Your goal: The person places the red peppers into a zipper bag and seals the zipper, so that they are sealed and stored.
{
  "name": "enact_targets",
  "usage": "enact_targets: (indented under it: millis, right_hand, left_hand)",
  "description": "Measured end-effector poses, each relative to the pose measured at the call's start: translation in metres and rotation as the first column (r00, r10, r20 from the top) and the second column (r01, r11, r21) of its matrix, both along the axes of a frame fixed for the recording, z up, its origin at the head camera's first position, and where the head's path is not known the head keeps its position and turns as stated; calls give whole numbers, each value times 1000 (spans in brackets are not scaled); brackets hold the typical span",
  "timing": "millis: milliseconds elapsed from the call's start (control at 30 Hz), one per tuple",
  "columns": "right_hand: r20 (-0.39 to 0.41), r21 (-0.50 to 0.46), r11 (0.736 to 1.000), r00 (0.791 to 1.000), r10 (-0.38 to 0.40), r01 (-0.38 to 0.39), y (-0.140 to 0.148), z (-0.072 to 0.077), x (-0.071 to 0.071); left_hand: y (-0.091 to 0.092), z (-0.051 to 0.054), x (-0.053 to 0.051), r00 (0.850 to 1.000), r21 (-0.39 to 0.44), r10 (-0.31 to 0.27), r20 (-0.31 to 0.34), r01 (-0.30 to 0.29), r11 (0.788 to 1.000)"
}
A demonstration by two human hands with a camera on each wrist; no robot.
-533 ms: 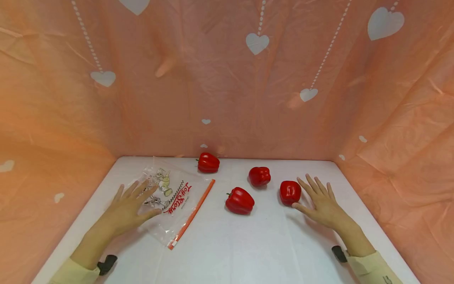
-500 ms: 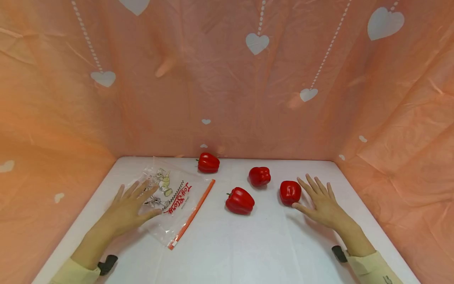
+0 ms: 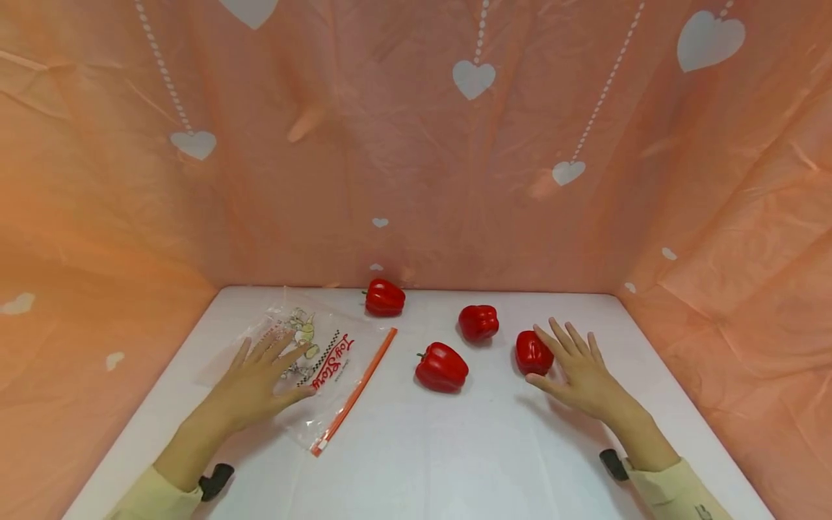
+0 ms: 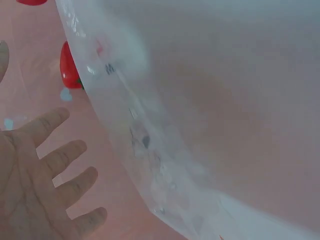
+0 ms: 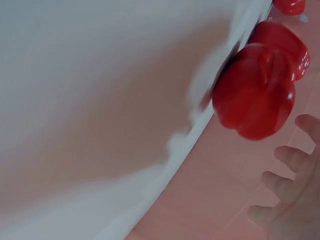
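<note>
A clear plastic zip bag (image 3: pixel 356 355) with an orange slider edge and red "Toy Story" print lies flat on the left of the white table. My left hand (image 3: pixel 255 386) hovers over its left part, fingers spread, holding nothing; the left wrist view shows the palm (image 4: pixel 25 185) apart from the bag. My right hand (image 3: pixel 581 375), also spread, is beside the rightmost red bell pepper (image 3: pixel 531 354) and partly covers it in the head view. A gap shows between the fingers and that bell pepper (image 5: pixel 255 95) in the right wrist view.
Three more red bell peppers lie on the table: one at the back (image 3: pixel 385 298), one right of centre (image 3: pixel 478 323), one nearer the front (image 3: pixel 442 367). An orange sheet with white hearts (image 3: pixel 416 180) encloses the table's back and sides.
My left hand has shifted right over the bag. My right hand has moved slightly left, its index finger now overlapping the rightmost bell pepper in the head view. Bag and peppers stay in place.
</note>
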State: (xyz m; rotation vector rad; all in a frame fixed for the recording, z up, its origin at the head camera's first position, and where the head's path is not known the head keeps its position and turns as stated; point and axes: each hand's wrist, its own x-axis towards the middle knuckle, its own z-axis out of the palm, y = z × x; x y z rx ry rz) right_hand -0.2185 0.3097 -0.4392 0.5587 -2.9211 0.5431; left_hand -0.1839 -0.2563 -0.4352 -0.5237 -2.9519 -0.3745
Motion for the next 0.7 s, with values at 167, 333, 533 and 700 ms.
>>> enact_targets:
  millis: [167,333,533,700]
  right_hand:
    - [26,6,1000,1000,11,-11,-10,-1,-1]
    - [23,6,999,999,43,-44,-21,-2,-1]
    - [-7,9,995,995,98,-98,-34,-3,-1]
    - [-33,7,991,991,132,-132,-44,-4,0]
  left_hand:
    - [11,-2,-1,1000,-29,-17,-5,16,999]
    - [20,-5,-4,999,-56,-30,-12,29,998]
    - [31,-5,-6,999,-51,-38,14,38,998]
    - [37,-5,-7,999,-62,-40,26,41,997]
